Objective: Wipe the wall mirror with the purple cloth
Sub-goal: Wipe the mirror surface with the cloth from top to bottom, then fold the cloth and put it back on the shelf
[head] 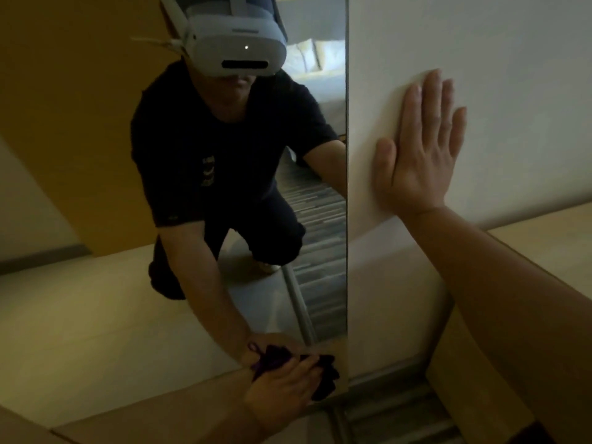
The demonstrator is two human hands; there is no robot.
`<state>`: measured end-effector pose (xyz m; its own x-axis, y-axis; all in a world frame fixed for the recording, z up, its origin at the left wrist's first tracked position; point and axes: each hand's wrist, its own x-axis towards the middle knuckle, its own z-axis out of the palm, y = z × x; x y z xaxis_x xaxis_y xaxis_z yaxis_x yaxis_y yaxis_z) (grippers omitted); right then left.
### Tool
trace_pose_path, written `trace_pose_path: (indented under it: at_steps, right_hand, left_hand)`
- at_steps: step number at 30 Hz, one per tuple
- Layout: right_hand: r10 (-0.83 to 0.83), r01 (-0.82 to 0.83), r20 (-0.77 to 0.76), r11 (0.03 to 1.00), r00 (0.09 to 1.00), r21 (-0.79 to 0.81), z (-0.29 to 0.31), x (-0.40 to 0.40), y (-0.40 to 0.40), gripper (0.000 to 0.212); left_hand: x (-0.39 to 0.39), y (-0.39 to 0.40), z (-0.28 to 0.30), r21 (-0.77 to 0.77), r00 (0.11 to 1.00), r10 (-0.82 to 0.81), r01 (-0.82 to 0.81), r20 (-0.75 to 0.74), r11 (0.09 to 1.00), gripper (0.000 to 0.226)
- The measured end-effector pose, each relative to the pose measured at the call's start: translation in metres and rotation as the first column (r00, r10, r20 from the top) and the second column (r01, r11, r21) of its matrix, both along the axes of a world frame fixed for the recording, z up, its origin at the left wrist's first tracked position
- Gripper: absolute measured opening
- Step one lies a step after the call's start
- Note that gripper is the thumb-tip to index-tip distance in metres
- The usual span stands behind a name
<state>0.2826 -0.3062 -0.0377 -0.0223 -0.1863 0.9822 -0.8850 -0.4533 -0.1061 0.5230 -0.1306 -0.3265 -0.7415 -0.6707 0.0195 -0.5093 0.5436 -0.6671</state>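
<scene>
Low down, near the bottom right corner of the wall mirror, the left hand presses the purple cloth against the glass. Its fingers are curled over the bunched fabric and clamped on it — the cloth bulges out dark past the fingertips toward the mirror's right edge, and a small loop of it shows in the reflection just above the hand. The light is dim here, so the exact line where cloth meets glass is hard to make out, though the hand and its mirrored twin meet right at the cloth.

Well apart from it, up and to the right, the right hand lies flat on the white wall just beside the mirror's vertical edge. The palm faces the wall, the fingers are straight and close together, the thumb is set slightly off to the side — it grips nothing. The bare forearm runs down from it to the lower right corner of the view.

The mirror reflects the person crouching in a dark short-sleeved shirt with a pale headset on the head, a striped carpet behind, and white pillows on a bed further back. Below the wall, a grey baseboard meets the floor.
</scene>
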Motion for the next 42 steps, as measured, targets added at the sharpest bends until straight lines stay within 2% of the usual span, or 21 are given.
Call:
trace_pose_path:
  at_steps: [3,6,10,14,18,20,23,26,28,30,35,39,42]
  right_hand:
    - [-0.006,0.006,-0.017,1.000,1.000,0.016,0.003,0.001,-0.001,0.066]
    - [-0.016,0.018,-0.018,0.997,1.000,0.076,0.001,-0.002,0.004,0.066]
    - [-0.006,0.010,-0.021,0.976,1.000,0.218,0.007,0.001,0.019,0.066]
    - [0.027,0.004,-0.069,0.906,0.997,0.423,0.019,-0.002,0.048,0.065]
    - [0.071,0.046,-0.141,0.726,0.987,0.686,0.049,-0.014,0.085,0.066]
    - [0.143,-0.019,-0.088,0.615,0.986,0.788,0.074,-0.015,0.115,0.069]
    - [0.296,-0.180,0.047,0.441,0.954,0.879,0.124,-0.008,0.184,0.072]
    - [0.463,-0.251,0.102,0.272,0.881,0.929,0.193,0.003,0.256,0.081]
    - [0.565,-0.163,0.019,0.206,0.825,0.965,0.243,0.007,0.292,0.083]
    - [0.619,-0.058,-0.073,0.190,0.782,0.980,0.291,0.008,0.319,0.085]
    - [0.557,0.067,-0.132,0.135,0.820,0.989,0.392,0.007,0.374,0.069]
    - [0.548,0.162,-0.178,0.078,0.817,0.984,0.446,0.000,0.410,0.049]
    - [0.495,0.189,-0.165,0.001,0.853,0.982,0.468,-0.019,0.435,0.028]
  left_hand:
    - [-0.003,0.006,0.010,0.149,0.984,-0.008,0.035,-0.177,0.988,0.033]
    - [-0.007,0.019,0.032,0.187,0.916,-0.011,0.093,-0.401,0.978,0.035]
    - [-0.005,0.042,0.086,0.222,0.868,0.060,0.059,-0.493,0.973,0.047]
    - [-0.001,0.060,0.145,0.231,0.696,0.150,0.023,-0.702,0.973,0.050]
    - [-0.002,0.065,0.226,0.430,0.584,0.352,-0.005,-0.732,0.903,0.048]
    - [-0.004,0.070,0.277,0.538,0.497,0.459,0.018,-0.736,0.843,0.046]
    - [-0.007,0.085,0.364,0.725,0.323,0.661,0.143,-0.677,0.673,0.040]
    - [-0.006,0.101,0.447,0.846,0.238,0.818,0.253,-0.524,0.468,0.033]
    - [-0.004,0.113,0.502,0.887,0.264,0.864,0.303,-0.429,0.348,0.030]
    - [-0.004,0.128,0.560,0.916,0.312,0.888,0.327,-0.337,0.233,0.026]
    - [-0.014,0.169,0.675,0.958,0.498,0.849,0.284,-0.179,0.036,0.020]
    - [-0.035,0.196,0.729,0.966,0.614,0.775,0.257,-0.149,-0.017,0.017]
    - [-0.054,0.211,0.747,0.974,0.682,0.720,0.222,-0.132,-0.032,0.027]
